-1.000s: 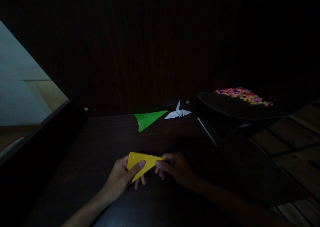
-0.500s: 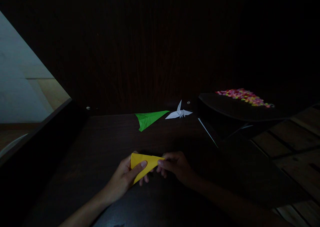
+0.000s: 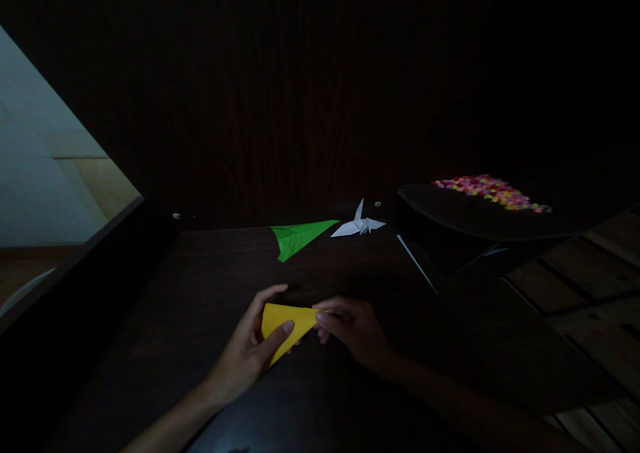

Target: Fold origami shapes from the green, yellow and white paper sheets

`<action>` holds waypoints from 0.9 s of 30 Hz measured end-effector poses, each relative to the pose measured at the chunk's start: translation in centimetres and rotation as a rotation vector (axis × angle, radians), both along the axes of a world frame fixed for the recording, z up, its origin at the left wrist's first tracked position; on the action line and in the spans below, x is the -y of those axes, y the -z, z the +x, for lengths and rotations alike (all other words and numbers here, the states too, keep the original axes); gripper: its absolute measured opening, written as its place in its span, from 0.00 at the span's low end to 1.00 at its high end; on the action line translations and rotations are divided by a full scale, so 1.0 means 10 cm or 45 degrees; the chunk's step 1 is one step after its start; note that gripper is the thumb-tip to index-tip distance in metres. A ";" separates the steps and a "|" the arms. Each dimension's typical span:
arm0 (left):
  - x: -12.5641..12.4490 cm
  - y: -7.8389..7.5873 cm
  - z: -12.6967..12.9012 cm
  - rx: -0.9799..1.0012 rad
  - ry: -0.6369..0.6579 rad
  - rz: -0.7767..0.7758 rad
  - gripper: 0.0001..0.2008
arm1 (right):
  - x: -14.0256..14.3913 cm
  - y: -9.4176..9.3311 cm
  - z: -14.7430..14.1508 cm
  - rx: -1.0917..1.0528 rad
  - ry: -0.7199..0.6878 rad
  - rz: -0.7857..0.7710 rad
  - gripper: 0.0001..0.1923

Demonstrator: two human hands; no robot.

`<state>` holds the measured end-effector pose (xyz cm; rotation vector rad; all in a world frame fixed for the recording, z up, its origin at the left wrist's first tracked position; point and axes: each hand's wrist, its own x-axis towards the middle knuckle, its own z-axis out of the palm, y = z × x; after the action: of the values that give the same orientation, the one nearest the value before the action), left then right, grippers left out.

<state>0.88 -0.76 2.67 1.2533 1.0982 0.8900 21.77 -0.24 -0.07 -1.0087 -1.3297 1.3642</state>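
So that's three folded paper pieces on the desk [image 3: 210,286]: one yellow folded paper [image 3: 287,320], one green paper plane [image 3: 297,236] and one white paper crane [image 3: 359,224]. Two hands in view, the left hand [image 3: 250,353] and right hand [image 3: 353,326]. There's also one pile of colourful bits [image 3: 490,192], too many and too small to count.

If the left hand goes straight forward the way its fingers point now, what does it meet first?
Probably the green folded paper. The left hand, holding the yellow paper, points up and right across bare dark table; depth is unclear.
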 end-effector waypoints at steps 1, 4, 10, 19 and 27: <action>0.00 -0.01 0.00 -0.048 -0.008 0.047 0.28 | 0.00 0.00 -0.01 0.012 0.008 0.007 0.12; -0.01 -0.02 -0.02 -0.199 0.002 0.169 0.21 | 0.02 0.00 -0.02 0.035 0.024 0.028 0.12; -0.03 0.01 -0.02 -0.249 -0.047 0.274 0.12 | 0.02 0.00 0.00 0.039 0.051 0.068 0.11; -0.02 0.03 -0.03 -0.151 -0.021 0.116 0.17 | -0.01 0.03 0.05 0.044 0.015 0.095 0.10; -0.01 0.02 -0.05 -0.142 0.029 0.147 0.13 | -0.03 0.03 0.07 0.015 -0.042 0.083 0.09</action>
<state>0.42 -0.67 2.48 1.4227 1.1305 0.8855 22.47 0.10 -0.33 -0.9560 -1.3962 1.3332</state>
